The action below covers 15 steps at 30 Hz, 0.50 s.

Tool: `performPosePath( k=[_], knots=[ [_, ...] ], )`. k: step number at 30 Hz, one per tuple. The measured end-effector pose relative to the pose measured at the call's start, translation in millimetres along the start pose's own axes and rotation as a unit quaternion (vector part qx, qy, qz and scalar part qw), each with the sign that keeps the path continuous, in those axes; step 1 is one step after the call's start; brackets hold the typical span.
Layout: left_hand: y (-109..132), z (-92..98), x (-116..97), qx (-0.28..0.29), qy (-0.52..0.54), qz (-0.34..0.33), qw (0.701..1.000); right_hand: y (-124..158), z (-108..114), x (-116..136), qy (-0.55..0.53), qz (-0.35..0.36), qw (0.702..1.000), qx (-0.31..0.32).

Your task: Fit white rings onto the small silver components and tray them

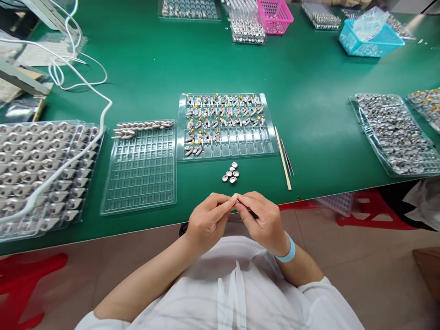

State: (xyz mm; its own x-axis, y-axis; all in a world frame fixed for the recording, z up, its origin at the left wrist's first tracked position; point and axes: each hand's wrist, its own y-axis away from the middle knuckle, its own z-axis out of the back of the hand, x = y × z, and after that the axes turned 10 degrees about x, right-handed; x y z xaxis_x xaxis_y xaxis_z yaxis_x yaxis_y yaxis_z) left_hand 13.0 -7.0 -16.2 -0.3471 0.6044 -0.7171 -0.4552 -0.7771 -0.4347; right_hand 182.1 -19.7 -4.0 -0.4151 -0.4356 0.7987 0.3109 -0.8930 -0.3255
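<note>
My left hand (pixel 212 219) and my right hand (pixel 263 220) meet at the fingertips just over the table's front edge. Both are closed in a pinch, and the small piece between them is mostly hidden; only a greyish speck shows. Just beyond the fingertips lies a loose cluster of small round metal caps (pixel 233 179). Farther back is a clear tray (pixel 240 147) with rows of small grey curved parts (pixel 215 111) carrying yellow bits. To the right of that tray rest a wooden stick (pixel 283 160) and metal tweezers (pixel 288 158).
At left stand a mostly bare clear tray (pixel 139 178) and stacked trays of grey shells (pixel 34 167), crossed by a white cable (pixel 77 158). A tray heaped with metal caps (pixel 398 128) lies right. Pink (pixel 277 18) and blue baskets (pixel 369 46) stand at the back.
</note>
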Motion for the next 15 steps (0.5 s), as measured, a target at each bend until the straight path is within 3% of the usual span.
performPosePath(
  k=[5,10,15],
  knots=[
    [-5.1,9.3,0.3,0.051,0.169,0.096,0.98,0.3,5.7,-1.0,0.015,0.024,1.0,0.006],
    [-11.9,16.2,-3.6,0.033,0.326,0.289,0.899,1.7,8.7,-1.3,0.032,0.064,0.997,0.022],
    [-17.3,20.9,-6.3,0.053,0.387,0.324,0.862,4.1,8.2,-3.2,0.07,0.088,0.993,0.023]
  ],
)
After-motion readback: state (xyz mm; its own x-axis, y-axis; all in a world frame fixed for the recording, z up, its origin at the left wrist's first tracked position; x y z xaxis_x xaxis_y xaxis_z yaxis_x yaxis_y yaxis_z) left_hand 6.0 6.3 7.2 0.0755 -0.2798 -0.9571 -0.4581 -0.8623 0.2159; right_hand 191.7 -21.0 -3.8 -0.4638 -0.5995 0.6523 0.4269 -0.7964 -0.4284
